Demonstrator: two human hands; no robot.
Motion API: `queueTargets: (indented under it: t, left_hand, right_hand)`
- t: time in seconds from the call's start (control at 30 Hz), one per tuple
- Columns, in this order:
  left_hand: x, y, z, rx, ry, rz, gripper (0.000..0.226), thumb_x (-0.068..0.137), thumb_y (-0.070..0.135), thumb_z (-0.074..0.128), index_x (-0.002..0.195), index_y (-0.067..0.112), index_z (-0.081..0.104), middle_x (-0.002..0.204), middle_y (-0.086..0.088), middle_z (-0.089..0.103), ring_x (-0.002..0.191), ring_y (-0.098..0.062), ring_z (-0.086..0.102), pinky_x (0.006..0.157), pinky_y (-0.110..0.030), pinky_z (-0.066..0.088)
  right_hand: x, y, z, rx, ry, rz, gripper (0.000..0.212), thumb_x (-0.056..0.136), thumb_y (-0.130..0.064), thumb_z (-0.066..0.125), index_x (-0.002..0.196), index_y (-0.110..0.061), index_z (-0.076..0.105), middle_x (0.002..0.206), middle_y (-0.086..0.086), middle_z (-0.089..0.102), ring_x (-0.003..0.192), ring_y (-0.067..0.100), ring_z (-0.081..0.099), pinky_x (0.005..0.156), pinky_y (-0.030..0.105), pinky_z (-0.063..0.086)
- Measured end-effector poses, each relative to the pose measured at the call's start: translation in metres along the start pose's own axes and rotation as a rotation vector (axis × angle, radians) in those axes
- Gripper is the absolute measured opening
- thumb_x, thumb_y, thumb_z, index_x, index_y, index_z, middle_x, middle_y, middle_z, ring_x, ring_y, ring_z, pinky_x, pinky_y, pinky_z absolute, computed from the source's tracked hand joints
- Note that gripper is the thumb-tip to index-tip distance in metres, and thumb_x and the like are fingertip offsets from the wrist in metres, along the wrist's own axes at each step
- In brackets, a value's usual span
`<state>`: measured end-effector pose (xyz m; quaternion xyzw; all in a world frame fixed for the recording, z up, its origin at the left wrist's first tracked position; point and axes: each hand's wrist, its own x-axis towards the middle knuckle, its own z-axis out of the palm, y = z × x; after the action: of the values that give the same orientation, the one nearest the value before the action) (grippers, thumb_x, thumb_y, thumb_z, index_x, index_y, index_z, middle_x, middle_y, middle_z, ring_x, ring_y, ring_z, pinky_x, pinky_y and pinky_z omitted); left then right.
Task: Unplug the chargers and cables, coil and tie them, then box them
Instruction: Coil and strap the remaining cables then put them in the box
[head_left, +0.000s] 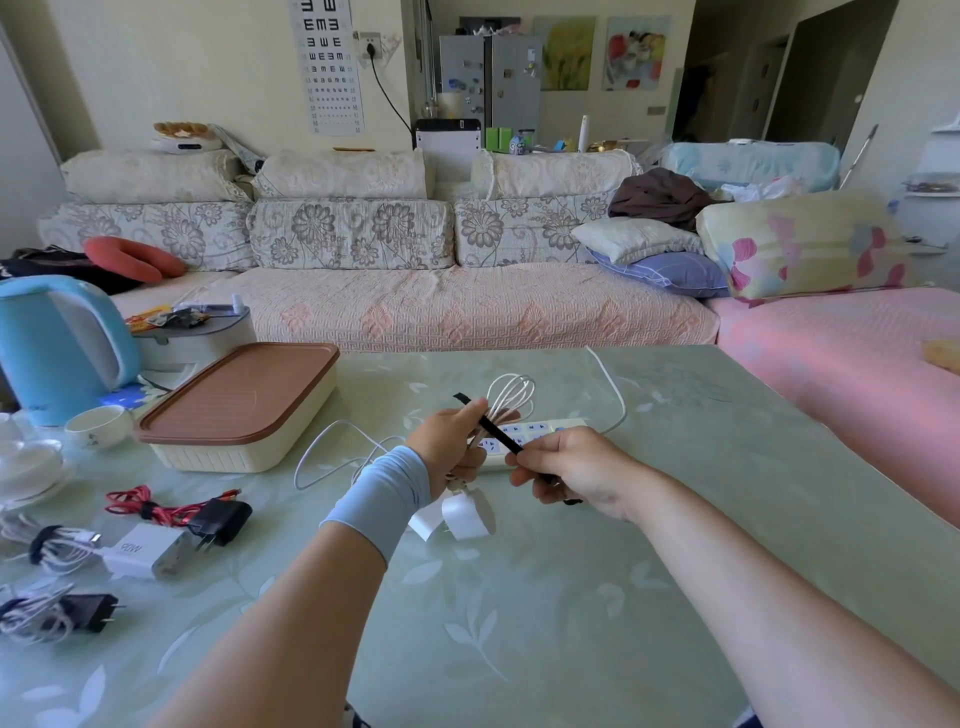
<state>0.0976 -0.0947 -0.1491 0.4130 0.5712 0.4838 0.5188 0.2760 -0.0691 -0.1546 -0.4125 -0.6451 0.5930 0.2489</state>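
Observation:
My left hand (451, 446) grips a coiled white cable (511, 397) above the table, its loops sticking up past my fingers. A white charger (467, 514) hangs from that cable below my wrist. My right hand (569, 470) pinches one end of a black strap tie (491, 427) that runs diagonally across the coil. Behind both hands lies a white power strip (524, 436) with a white lead (615, 395) curving off to the right. A cream storage box with a brown lid (236, 405) stands at the left.
Tied bundles lie on the green table (545, 597) at the left: a red cable with black plug (176, 512), a white charger with white cable (140, 556), a black plug with white cable (57, 613). A blue kettle (57, 348), cup (98, 426) and dishes stand far left.

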Motion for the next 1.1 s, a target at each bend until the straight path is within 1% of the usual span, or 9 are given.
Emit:
queueTargets:
  t: [0.1,0.2,0.3,0.4,0.5,0.6,0.7,0.93,1.1]
  left_hand:
    - [-0.007,0.002,0.004,0.047,0.007,0.069,0.035,0.098,0.036,0.052,0.105,0.008,0.071,0.051,0.001,0.031,0.038,-0.014,0.026,0.04,-0.018,0.022]
    - [-0.01,0.004,0.008,0.128,0.025,0.143,0.028,0.095,0.037,0.057,0.091,0.013,0.072,0.052,-0.006,0.041,0.033,-0.016,0.032,0.039,-0.016,0.021]
    - [-0.014,0.006,0.009,0.213,0.016,0.193,0.031,0.097,0.036,0.053,0.077,0.021,0.071,0.052,-0.01,0.047,0.032,-0.017,0.033,0.038,-0.016,0.024]
    - [-0.018,0.006,0.009,0.283,-0.015,0.202,0.036,0.097,0.039,0.05,0.075,0.02,0.071,0.049,-0.011,0.045,0.038,-0.02,0.03,0.042,-0.021,0.025]
    - [-0.021,0.008,0.008,0.454,-0.011,0.216,0.04,0.097,0.035,0.049,0.079,0.002,0.065,0.044,-0.009,0.042,0.035,-0.019,0.032,0.044,-0.023,0.03]
    - [-0.023,0.009,0.012,0.618,-0.024,0.231,0.042,0.097,0.037,0.047,0.077,0.002,0.062,0.038,-0.004,0.048,0.033,-0.016,0.034,0.046,-0.021,0.033]
    - [-0.023,0.009,0.015,0.699,-0.017,0.275,0.039,0.097,0.039,0.046,0.079,0.013,0.069,0.037,-0.002,0.052,0.033,-0.014,0.037,0.044,-0.02,0.033]
    - [-0.016,0.008,0.013,0.679,0.115,0.406,0.03,0.095,0.033,0.044,0.073,0.022,0.062,0.063,-0.02,0.065,0.037,-0.023,0.057,0.047,-0.022,0.038]
    - [-0.018,0.009,0.015,0.731,0.027,0.296,0.036,0.097,0.034,0.044,0.066,0.022,0.058,0.045,-0.006,0.051,0.037,-0.021,0.044,0.046,-0.021,0.036]
  right_hand:
    - [-0.002,0.002,0.001,-0.143,0.026,0.002,0.011,0.094,-0.02,0.065,0.088,-0.014,0.072,0.079,-0.002,0.071,0.063,0.014,0.056,0.058,0.022,0.045]
    - [0.001,0.003,0.001,-0.261,0.151,-0.019,0.012,0.088,-0.03,0.073,0.081,-0.02,0.074,0.064,-0.008,0.054,0.057,0.013,0.042,0.055,0.026,0.032]
    - [0.004,0.001,-0.004,-0.269,0.227,-0.1,0.008,0.086,-0.031,0.076,0.092,-0.026,0.079,0.066,-0.012,0.062,0.051,-0.001,0.045,0.05,0.017,0.035]
    - [0.001,-0.002,-0.011,-0.255,0.221,-0.083,0.017,0.088,-0.023,0.074,0.072,-0.019,0.072,0.048,-0.006,0.055,0.042,0.005,0.046,0.046,0.02,0.035]
    - [-0.001,-0.005,-0.016,-0.048,0.155,-0.037,0.02,0.093,-0.004,0.06,0.085,-0.013,0.076,0.074,0.009,0.072,0.061,0.02,0.066,0.059,0.028,0.051]
    - [-0.001,-0.014,-0.022,0.26,0.071,0.007,0.029,0.097,-0.012,0.046,0.101,-0.009,0.075,0.091,0.013,0.075,0.076,0.025,0.068,0.062,0.03,0.054]
    - [-0.002,-0.016,-0.018,0.212,0.053,0.027,0.031,0.097,-0.032,0.055,0.101,-0.009,0.075,0.092,0.013,0.074,0.074,0.025,0.068,0.061,0.03,0.053]
    - [0.005,-0.007,-0.005,0.154,0.221,0.089,0.019,0.082,-0.021,0.079,0.099,-0.013,0.076,0.09,0.013,0.075,0.075,0.026,0.072,0.053,0.026,0.051]
    - [0.003,-0.009,-0.003,0.207,0.238,0.128,0.011,0.082,-0.017,0.078,0.093,-0.013,0.076,0.08,0.01,0.072,0.066,0.019,0.066,0.054,0.023,0.051]
